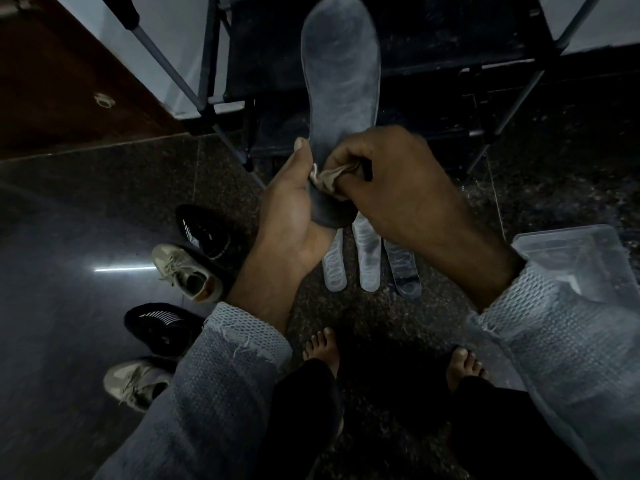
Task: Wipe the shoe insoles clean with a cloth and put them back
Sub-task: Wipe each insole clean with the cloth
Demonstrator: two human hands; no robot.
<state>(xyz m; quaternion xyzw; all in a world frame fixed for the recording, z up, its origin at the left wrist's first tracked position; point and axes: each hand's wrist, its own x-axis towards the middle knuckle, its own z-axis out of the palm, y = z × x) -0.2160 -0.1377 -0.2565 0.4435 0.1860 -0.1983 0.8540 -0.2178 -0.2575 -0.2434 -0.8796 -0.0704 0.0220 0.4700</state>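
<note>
A long grey insole stands up in front of me, toe end pointing away. My left hand grips its heel end from the left, thumb along the edge. My right hand pinches a crumpled beige cloth against the insole near the heel. Three more insoles lie side by side on the dark floor below my hands, partly hidden by my wrists.
Two black sneakers and two beige sneakers sit in a column on the floor at left. A metal-legged rack stands ahead. A clear plastic box lies at right. My bare feet are below.
</note>
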